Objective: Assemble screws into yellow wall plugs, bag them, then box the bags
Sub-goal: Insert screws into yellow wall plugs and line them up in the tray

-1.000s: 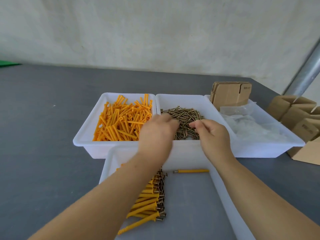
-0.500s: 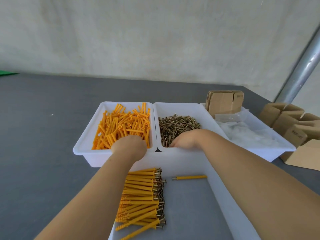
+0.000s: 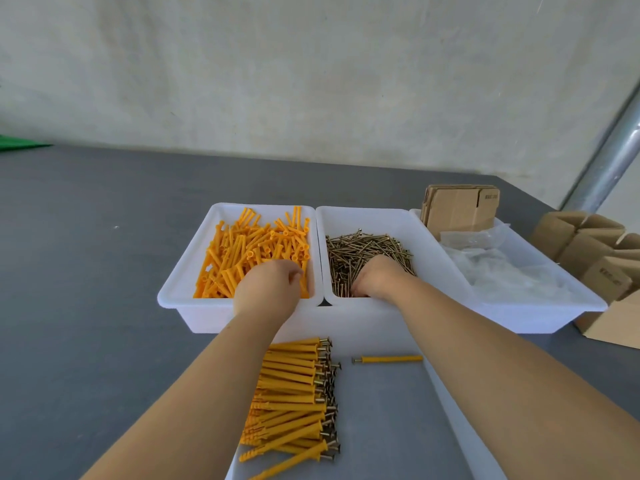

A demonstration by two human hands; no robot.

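Observation:
My left hand [image 3: 266,287] is in the left white bin [image 3: 180,289], with its fingers curled into the loose yellow wall plugs [image 3: 249,247] at the near right corner. My right hand [image 3: 377,277] reaches into the middle bin [image 3: 426,237]. Its fingers are buried in the pile of brass screws [image 3: 360,251] and hidden by the back of the hand. In the near tray [image 3: 460,427] lies a row of assembled plugs with screws [image 3: 294,389]. One single assembled plug [image 3: 388,359] lies apart, to their right.
A third bin [image 3: 540,306] at the right holds clear plastic bags [image 3: 502,265] and flat cardboard boxes [image 3: 460,206]. More folded cartons [image 3: 595,251] stand on the grey table [image 3: 86,271] at the far right. A metal pole [image 3: 609,157] rises behind them.
My left hand moved from over the screws left into the plug bin. My right hand dropped down into the screw pile. The camera tilted up a little.

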